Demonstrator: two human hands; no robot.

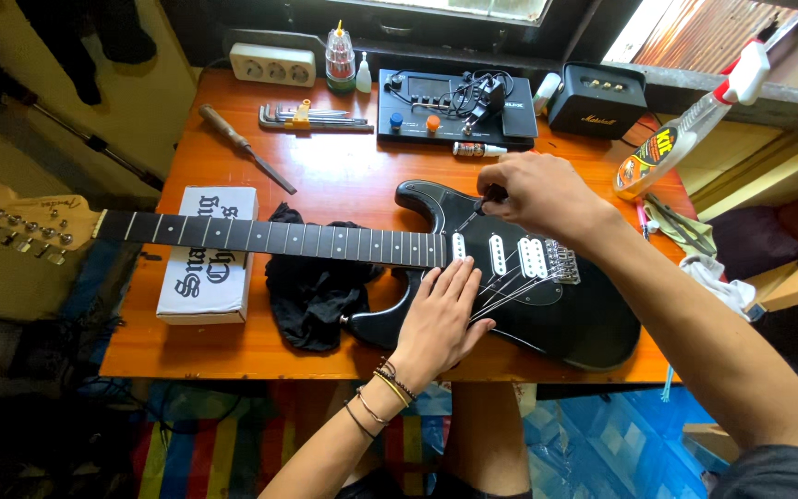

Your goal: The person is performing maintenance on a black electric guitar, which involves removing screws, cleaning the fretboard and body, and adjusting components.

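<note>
The left hand (441, 319) lies flat and open on the black guitar (565, 323). The right hand (538, 192) holds a small screwdriver (480, 209) against it.

Orange-brown glossy wooden tabletop (344, 171) carries everything. Black solid-body electric guitar (565, 319) lies flat across front half, dark-fretboard neck (279, 237) running left past tabletop edge. Crumpled black cloth (311, 291) under neck joint; white rectangular cardboard box (207, 254) under neck further left. Wooden-handled chisel (247, 148) at left rear. Set of metal hex keys (311, 117) behind it, white power strip (272, 65) at back edge. Black effects unit (454, 106) rear centre, small black speaker box (598, 100) beside it.
</note>
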